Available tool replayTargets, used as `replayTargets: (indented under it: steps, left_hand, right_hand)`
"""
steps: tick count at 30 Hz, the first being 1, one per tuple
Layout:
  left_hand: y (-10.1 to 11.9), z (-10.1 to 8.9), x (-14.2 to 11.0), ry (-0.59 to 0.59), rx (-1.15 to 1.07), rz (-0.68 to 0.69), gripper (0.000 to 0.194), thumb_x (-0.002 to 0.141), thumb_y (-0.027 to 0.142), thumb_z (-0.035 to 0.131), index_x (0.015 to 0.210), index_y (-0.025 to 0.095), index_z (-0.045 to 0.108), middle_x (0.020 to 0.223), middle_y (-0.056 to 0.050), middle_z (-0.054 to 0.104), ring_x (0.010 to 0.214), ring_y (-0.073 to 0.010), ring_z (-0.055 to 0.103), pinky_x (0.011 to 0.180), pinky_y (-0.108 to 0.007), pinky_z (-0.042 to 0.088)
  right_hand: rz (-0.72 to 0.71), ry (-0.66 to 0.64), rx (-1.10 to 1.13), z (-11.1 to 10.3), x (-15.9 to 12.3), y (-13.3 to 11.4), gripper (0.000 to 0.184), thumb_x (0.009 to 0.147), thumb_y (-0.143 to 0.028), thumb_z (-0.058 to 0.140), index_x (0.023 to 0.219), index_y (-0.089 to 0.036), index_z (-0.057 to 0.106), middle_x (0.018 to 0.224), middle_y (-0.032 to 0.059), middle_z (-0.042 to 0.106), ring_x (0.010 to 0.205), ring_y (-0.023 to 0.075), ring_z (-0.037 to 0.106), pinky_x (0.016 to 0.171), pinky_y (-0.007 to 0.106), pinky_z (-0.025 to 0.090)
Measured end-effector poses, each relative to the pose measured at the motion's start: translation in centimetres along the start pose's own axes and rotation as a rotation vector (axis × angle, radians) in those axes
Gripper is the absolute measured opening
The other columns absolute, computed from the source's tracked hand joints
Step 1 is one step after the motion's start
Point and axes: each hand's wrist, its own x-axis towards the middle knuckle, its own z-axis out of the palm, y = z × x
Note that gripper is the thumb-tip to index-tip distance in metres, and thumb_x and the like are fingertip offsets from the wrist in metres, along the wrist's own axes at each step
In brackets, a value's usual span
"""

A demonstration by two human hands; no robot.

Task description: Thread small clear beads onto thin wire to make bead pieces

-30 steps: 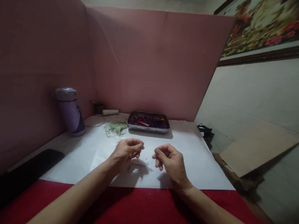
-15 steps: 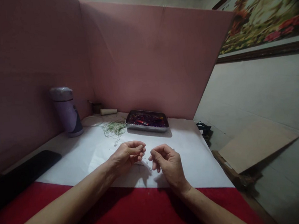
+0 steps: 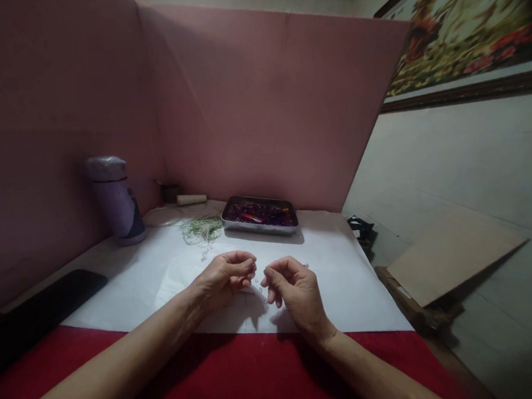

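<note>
My left hand point(image 3: 226, 277) is raised over the white paper point(image 3: 347, 279), thumb and forefinger pinched together; whatever sits between them is too small to name. Close on its right, my right hand point(image 3: 297, 290) makes a similar pinch, its fingertips a small gap from the left ones. What it holds, if anything, cannot be made out. Several tiny clear beads point(image 3: 260, 290) lie on the paper beneath the gap between the hands. More small clear beads point(image 3: 205, 253) are scattered behind my left hand. A tangle of green and white thread point(image 3: 201, 229) rests farther back.
A metal tray point(image 3: 261, 228) holding dark purple bits and a red tool stands at the back. A purple flask point(image 3: 117, 203) and a black object point(image 3: 64, 295) are on the left. Pink panels point(image 3: 258, 107) rise behind and left. Red cloth point(image 3: 207, 378) covers the near edge.
The whole view has shifted slightly, so the scene sits a little farther left. My hands have come slightly closer together, both still pinched.
</note>
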Motion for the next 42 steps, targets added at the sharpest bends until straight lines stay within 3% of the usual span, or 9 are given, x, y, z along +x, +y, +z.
replayTargets:
  steps: [19, 42]
  left_hand:
    - [0.09, -0.04, 0.16, -0.008, -0.034, -0.029, 0.009, 0.064, 0.005, 0.067, 0.070, 0.008, 0.062, 0.067, -0.005, 0.060, 0.053, -0.0058, 0.053, 0.050, -0.014, 0.042]
    - [0.26, 0.31, -0.23, -0.019, 0.003, -0.001, 0.010, 0.063, 0.009, 0.071, 0.070, 0.008, 0.063, 0.062, -0.004, 0.059, 0.055, -0.0076, 0.053, 0.050, -0.017, 0.041]
  right_hand:
    - [-0.013, 0.001, 0.015, 0.06, -0.03, -0.19, 0.019, 0.075, -0.033, 0.062, 0.071, -0.016, 0.055, 0.060, -0.0008, 0.061, 0.039, 0.0070, 0.050, 0.035, 0.018, 0.035]
    - [-0.018, -0.006, 0.019, 0.07, -0.05, -0.16, 0.016, 0.077, -0.029, 0.061, 0.072, -0.015, 0.054, 0.060, -0.0012, 0.060, 0.039, 0.0062, 0.050, 0.036, 0.017, 0.035]
